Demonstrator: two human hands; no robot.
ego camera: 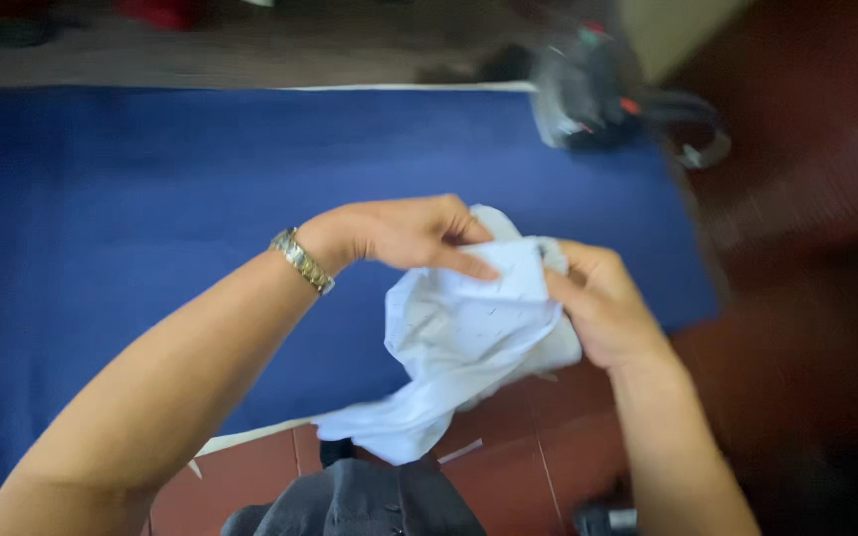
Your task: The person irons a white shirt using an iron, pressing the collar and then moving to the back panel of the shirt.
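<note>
Both my hands hold a crumpled white cloth (459,337) with small dark specks, above the near right edge of a blue covered table (151,218). My left hand (404,233), with a metal watch on its wrist, pinches the cloth's top. Gripping the cloth's right side is my right hand (603,303). The lower part of the cloth hangs down toward my lap.
A dark iron (593,94) with a cord stands at the table's far right corner, blurred. A red tiled floor (548,447) lies below the table edge. Dark grey clothing (369,501) shows at the bottom. Blurred objects sit beyond the table's far edge.
</note>
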